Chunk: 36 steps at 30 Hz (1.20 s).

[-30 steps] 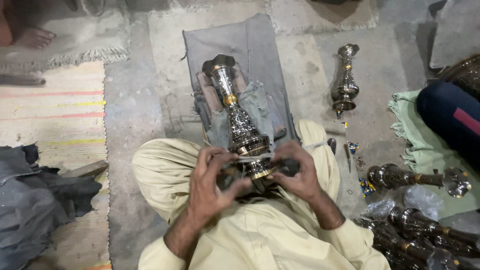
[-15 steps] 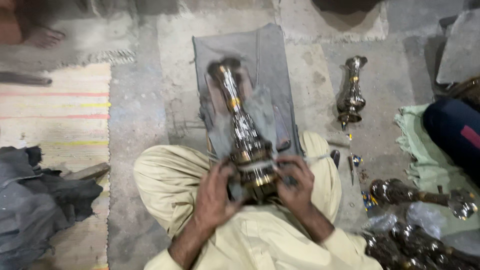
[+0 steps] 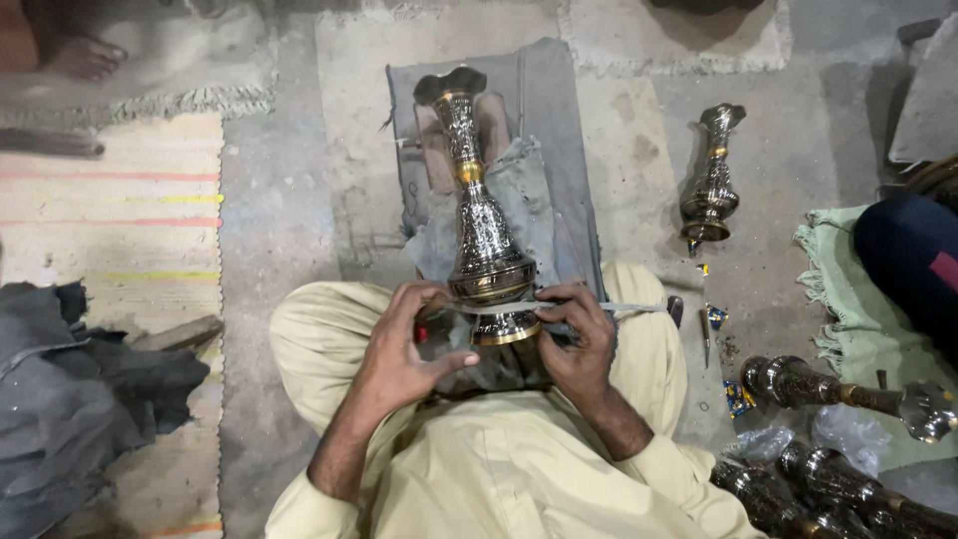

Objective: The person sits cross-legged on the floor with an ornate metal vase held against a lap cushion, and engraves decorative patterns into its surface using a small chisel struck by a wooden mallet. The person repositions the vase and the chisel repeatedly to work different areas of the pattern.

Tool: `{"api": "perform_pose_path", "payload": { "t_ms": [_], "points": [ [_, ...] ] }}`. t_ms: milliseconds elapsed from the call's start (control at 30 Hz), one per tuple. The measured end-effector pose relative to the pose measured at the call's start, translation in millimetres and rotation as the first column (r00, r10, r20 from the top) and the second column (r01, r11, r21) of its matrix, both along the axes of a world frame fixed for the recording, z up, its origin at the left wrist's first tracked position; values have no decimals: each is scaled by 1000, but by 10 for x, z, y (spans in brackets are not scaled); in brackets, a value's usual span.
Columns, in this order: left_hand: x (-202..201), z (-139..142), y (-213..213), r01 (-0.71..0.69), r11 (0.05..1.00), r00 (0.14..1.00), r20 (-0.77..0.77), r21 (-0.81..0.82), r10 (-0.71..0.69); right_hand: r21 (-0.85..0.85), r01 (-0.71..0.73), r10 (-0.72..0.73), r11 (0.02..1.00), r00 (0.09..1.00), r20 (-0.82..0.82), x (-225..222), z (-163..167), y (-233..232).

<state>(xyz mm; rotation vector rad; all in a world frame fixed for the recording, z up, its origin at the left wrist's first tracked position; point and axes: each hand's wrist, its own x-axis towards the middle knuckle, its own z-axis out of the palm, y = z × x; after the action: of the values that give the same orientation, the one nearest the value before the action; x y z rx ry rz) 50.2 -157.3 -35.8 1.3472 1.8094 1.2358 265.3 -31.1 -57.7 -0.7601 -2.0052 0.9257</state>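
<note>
A tall engraved metal vase (image 3: 486, 240), silver with gold bands, lies along my lap with its fluted mouth pointing away, resting on a grey cloth (image 3: 529, 130) over my feet. My left hand (image 3: 404, 344) grips the vase's lower body from the left. My right hand (image 3: 577, 344) holds its gold-rimmed base from the right, fingers curled around it. A thin pale strip (image 3: 619, 306) runs across the vase's belly between my hands and sticks out to the right over my knee.
A second engraved vase (image 3: 713, 185) stands on the concrete at right. Several more vases (image 3: 838, 389) lie at lower right by a green cloth (image 3: 838, 279). Striped mat (image 3: 110, 220) and dark fabric (image 3: 70, 389) at left; someone's bare foot (image 3: 80, 55) at top left.
The vase has straightened and its base has shifted slightly right in my lap. My hands have adjusted on it, and the pale strip now shows stretched across its belly.
</note>
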Motion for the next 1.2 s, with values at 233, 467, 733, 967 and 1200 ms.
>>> {"api": "perform_pose_path", "payload": {
  "t_ms": [233,467,733,967,1200],
  "points": [
    [-48,82,-4,-111,993,992,59,49,108,71,-20,24,997,998,-55,37,-7,-27],
    [-82,90,-39,-112,993,992,58,46,110,-142,27,-60,990,972,-228,359,-363,292],
    [-237,-31,129,-301,953,722,660,27,209,-229,348,-345,909,937,57,1192,-591,731],
    [-225,-79,385,-254,967,585,795,-8,160,-37,665,-478,746,573,666,1702,-701,576],
    [-140,-116,500,-243,970,484,867,1,120,-191,649,-192,736,470,862,1684,-704,238]
  ]
}}
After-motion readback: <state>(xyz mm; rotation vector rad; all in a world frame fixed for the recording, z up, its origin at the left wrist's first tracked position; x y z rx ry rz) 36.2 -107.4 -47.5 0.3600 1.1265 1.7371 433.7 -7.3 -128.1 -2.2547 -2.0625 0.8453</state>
